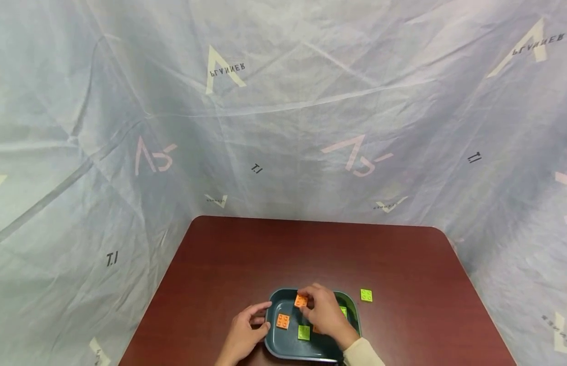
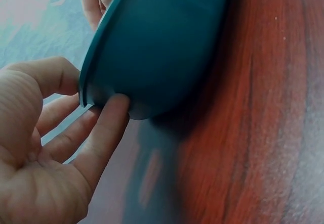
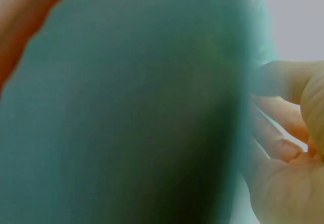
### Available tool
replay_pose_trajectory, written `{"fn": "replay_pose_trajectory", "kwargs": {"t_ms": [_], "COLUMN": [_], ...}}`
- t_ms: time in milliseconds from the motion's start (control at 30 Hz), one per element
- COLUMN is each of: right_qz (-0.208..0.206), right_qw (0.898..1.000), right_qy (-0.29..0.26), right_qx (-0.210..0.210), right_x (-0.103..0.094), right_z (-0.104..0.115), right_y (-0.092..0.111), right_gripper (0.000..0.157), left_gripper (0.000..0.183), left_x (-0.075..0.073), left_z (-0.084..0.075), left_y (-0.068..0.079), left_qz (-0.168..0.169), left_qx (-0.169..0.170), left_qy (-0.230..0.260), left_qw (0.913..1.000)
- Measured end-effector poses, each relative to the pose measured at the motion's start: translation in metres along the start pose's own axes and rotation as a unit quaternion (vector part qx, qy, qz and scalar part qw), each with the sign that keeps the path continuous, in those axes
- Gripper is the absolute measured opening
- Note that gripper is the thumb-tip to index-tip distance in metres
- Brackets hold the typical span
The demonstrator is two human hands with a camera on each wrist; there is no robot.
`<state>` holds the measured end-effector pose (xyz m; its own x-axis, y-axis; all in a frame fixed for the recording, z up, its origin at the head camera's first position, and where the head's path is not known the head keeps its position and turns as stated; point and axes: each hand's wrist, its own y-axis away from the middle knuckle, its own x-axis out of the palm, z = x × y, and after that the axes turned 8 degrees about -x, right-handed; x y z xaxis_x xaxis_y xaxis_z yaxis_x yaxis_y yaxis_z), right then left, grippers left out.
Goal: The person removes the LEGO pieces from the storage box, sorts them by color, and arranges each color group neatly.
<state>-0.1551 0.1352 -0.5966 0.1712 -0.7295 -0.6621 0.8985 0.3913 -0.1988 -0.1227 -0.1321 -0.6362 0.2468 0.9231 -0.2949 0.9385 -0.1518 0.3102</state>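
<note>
My left hand (image 1: 245, 330) holds the left side of a dark teal tray (image 1: 283, 351). In the left wrist view a finger (image 2: 115, 110) lies against the tray's outer wall, and another digit meets the rim. Over the tray's far part, my right hand (image 1: 326, 312) pinches an orange toy building brick (image 1: 301, 300) between thumb and fingers. Inside the tray lie another orange brick (image 1: 282, 321) and a green brick (image 1: 303, 332). A third orange brick (image 1: 316, 329) and a second green brick (image 1: 343, 310) are partly hidden by the right hand. The tray wall blurs the right wrist view.
One green brick (image 1: 366, 295) sits on the dark red-brown table (image 1: 320, 249), just right of the tray. Grey printed sheeting (image 1: 292, 168) hangs behind the table and along both sides.
</note>
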Motion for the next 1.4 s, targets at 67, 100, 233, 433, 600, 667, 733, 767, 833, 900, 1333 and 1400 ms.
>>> {"fn": "replay_pose_trajectory", "kwargs": {"t_ms": [67,100,233,433,600,667,733,767,833,900,1333,1400], "right_qz": [0.003,0.006,0.004,-0.028,-0.054,-0.064,-0.068,-0.072,-0.074,-0.078,-0.124,-0.131], "right_qw": [1.0,1.0,1.0,0.999,0.997,0.997,0.997,0.996,0.996,0.995,0.989,0.987], "right_qy": [-0.006,-0.006,0.005,0.038,0.045,0.043,0.044,0.047,0.049,0.054,0.066,0.076], "right_qx": [0.005,0.009,0.012,-0.006,-0.01,-0.009,0.0,0.003,0.013,0.02,0.052,0.052], "right_x": [-0.009,-0.014,-0.027,-0.034,-0.038,-0.041,-0.045,-0.048,-0.053,-0.058,-0.077,-0.08], "right_z": [0.002,0.003,0.005,0.005,0.002,0.001,0.001,0.001,0.001,0.001,-0.017,-0.022], "right_y": [0.001,0.002,0.005,0.011,0.02,0.024,0.027,0.028,0.03,0.033,0.052,0.057], "right_gripper": [0.035,0.035,0.034,0.034,0.036,0.037,0.037,0.038,0.038,0.039,0.041,0.041], "left_gripper": [0.045,0.045,0.045,0.046,0.046,0.046,0.046,0.046,0.046,0.046,0.046,0.046], "left_x": [0.0,0.0,0.0,0.001,0.001,0.0,0.0,0.0,0.0,0.0,0.001,0.001], "left_z": [-0.001,-0.001,-0.002,-0.001,0.0,0.0,0.0,0.0,0.0,0.0,-0.001,-0.001], "left_y": [-0.001,-0.001,-0.001,-0.001,0.001,0.001,0.001,0.001,0.0,-0.001,0.0,0.0], "left_qz": [-0.001,-0.001,-0.003,-0.007,0.0,0.002,0.001,0.0,-0.002,-0.002,-0.009,-0.01], "left_qx": [0.004,0.005,0.007,0.007,0.002,-0.001,0.0,0.001,0.004,0.006,0.015,0.016], "left_qy": [0.005,0.007,0.011,0.006,0.011,0.013,0.01,0.006,-0.002,-0.003,-0.006,-0.009], "left_qw": [1.0,1.0,0.9999,0.9999,0.9999,0.9999,1.0,1.0,1.0,1.0,0.9998,0.9998]}}
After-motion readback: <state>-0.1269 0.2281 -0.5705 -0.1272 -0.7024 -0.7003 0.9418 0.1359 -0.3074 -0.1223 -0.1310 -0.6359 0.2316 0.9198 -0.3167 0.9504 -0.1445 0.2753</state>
